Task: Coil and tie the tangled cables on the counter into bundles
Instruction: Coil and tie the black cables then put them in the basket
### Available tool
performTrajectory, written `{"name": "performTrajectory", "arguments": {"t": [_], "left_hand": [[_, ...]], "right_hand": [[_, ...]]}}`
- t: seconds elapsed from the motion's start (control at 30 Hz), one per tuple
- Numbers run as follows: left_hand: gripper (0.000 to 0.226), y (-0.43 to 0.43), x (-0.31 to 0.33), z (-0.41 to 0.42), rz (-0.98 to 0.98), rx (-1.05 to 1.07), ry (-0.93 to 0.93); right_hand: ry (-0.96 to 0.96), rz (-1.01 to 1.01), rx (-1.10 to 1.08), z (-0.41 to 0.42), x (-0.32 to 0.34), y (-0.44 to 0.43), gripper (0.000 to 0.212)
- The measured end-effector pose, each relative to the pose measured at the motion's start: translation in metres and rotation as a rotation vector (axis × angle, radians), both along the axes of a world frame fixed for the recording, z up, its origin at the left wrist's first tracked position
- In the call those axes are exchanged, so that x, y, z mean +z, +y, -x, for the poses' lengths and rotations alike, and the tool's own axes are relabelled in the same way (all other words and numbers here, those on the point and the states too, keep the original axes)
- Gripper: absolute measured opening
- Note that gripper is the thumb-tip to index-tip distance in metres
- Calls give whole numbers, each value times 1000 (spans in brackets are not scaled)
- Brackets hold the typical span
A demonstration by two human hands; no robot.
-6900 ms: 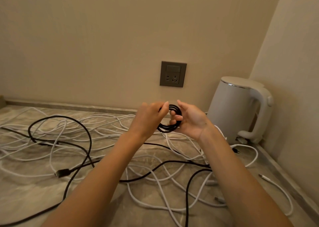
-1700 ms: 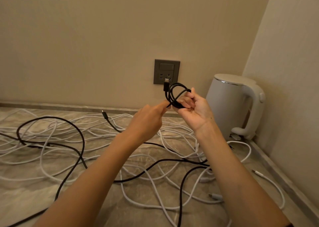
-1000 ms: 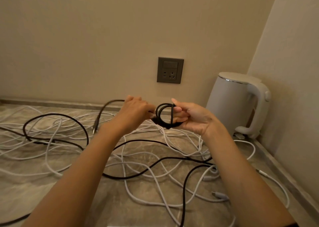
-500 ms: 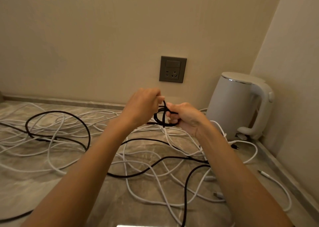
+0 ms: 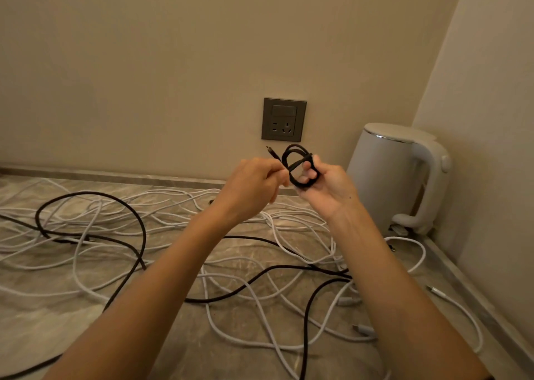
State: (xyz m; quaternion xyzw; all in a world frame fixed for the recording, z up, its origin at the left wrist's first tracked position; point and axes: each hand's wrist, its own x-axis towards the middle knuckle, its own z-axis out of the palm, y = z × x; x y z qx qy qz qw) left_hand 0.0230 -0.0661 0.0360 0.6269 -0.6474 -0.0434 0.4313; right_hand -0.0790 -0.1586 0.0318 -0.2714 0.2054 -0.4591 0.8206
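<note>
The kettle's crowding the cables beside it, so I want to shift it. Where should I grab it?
Take the handle, the upright loop on the kettle's right. It points toward the side wall, which stands close, so reach in from the front rather than from the right, and grip through the loop's gap.

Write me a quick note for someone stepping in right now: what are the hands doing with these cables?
The left hand pinches the free end of the black coil.
The right hand holds that coil, raised above the counter.
Done: one black cable coiled; I see no finished tie.
To do: tie it off, then bundle the white cables and black cables spread on the counter.
</note>
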Motion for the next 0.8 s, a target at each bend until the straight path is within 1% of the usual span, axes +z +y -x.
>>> {"name": "performTrajectory", "arguments": {"t": [0.17, 0.27, 0.4, 0.5, 0.67, 0.8], "left_hand": [[27, -3, -6, -8, -77, -33, 9], [28, -3, -5, -14, -59, -15, 23], [28, -3, -6, -16, -61, -47, 74], [23, -2, -5, -17, -74, -61, 101], [21, 2, -5, -17, -106, -108, -5], [21, 3, -5, -18, -80, -99, -63]], "right_hand": [[-42, 16, 150, 7, -1, -1, 35], [-49, 55, 185, 10, 2, 1, 42], [-85, 68, 197, 10, 3, 4, 47], [-85, 66, 188, 10, 3, 7, 44], [-80, 49, 142, 5, 1, 8, 36], [-104, 49, 135, 4, 1, 9, 37]]}}
